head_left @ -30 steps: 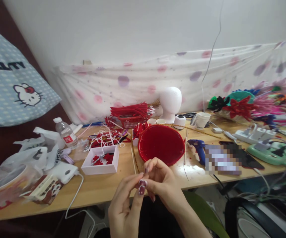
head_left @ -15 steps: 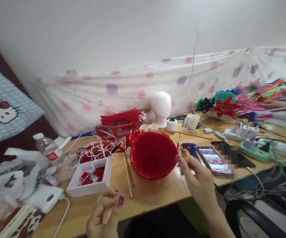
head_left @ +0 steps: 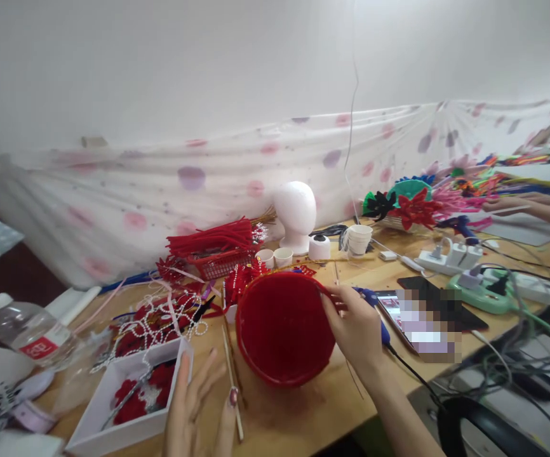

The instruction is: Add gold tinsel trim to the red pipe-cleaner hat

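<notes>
A deep red, bowl-shaped piece rests on the table in front of me, its hollow side facing me. At its right rim, my right hand has closed on the edge, with the fingertips partly hidden. My left hand is held apart from the piece on its left, fingers spread and nothing in them. Between that hand and the piece lies a thin wooden stick. A white box beside my left hand holds red flower shapes and a silvery tool that looks like tweezers.
Strings of white beads lie behind the box. Farther back are a red basket of red stems, a white foam head and paper cups. To the right are a blue glue gun, phone, cables and another person's arms.
My right hand has moved from beside the rim to grip it. My left hand has opened from a pinch to spread fingers. The view has shifted right and closer.
</notes>
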The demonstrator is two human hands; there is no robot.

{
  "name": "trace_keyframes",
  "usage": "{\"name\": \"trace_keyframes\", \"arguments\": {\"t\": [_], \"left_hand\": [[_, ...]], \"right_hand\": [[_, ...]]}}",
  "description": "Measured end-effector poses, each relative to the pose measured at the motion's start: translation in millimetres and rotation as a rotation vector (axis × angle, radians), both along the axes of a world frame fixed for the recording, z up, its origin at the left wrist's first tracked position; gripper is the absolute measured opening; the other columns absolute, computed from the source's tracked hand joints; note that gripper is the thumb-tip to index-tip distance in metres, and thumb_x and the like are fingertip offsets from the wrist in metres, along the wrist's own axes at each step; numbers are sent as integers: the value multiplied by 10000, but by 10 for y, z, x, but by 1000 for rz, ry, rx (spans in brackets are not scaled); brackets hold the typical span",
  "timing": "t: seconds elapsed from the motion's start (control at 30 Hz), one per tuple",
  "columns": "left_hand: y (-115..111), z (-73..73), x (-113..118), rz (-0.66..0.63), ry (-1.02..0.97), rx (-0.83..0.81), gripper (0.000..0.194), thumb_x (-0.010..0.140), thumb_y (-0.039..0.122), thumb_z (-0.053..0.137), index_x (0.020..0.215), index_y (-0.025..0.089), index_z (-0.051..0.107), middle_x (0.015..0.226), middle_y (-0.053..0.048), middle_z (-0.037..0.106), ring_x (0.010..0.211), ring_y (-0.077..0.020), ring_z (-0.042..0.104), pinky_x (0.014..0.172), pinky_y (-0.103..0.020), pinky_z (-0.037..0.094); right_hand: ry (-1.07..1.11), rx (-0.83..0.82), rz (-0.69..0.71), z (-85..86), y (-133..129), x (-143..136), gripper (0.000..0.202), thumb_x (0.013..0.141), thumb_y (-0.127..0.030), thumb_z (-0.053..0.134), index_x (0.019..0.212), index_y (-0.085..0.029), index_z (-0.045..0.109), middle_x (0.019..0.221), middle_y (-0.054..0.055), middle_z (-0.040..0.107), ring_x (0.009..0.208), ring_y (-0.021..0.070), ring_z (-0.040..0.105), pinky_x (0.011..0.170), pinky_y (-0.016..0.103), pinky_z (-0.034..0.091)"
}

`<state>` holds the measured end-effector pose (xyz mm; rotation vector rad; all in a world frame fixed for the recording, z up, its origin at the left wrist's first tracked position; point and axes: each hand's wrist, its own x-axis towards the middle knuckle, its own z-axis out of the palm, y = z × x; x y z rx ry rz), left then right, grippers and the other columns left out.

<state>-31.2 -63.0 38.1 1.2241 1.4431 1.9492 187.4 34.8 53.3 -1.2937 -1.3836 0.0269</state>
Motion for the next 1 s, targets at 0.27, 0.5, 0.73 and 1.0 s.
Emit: {"name": "trace_keyframes", "arguments": {"t": [0.27,0.5,0.73,1.0], "left_hand": [[281,155,27,22,177,31,609,810,408,731,1381,294,551,1374,-70,623,1270,-276,573,1126,-428,427],[549,441,-127,-350,545,36,501,891,515,574,1358,336,590,1495,-52,520,1399,-309,444,1177,-529,318],[965,851,-142,-632,556,-144,532,957,610,342,1260,327,676,1473,-28,545,1425,-294,408,1217,-511,206],[1611,1027,78,-998,680,-101,471,929,566,501,1208,252,714,1420,-50,599,1360,-287,491,1199,-448,273]], "right_hand": [[-200,427,83,-71,85,20,236,878,-84,612,1017,-257,694,909,49,771,812,199,738,729,331,605],[-85,429,144,-218,75,24,302,852,-43,640,1046,-271,678,926,52,752,821,203,724,699,337,597],[-22,404,171,-223,96,-5,277,872,-40,615,1034,-256,676,932,50,735,840,185,713,705,307,592],[17,399,197,-201,136,-55,211,877,-44,619,986,-217,669,884,28,720,795,129,694,707,223,570]]}}
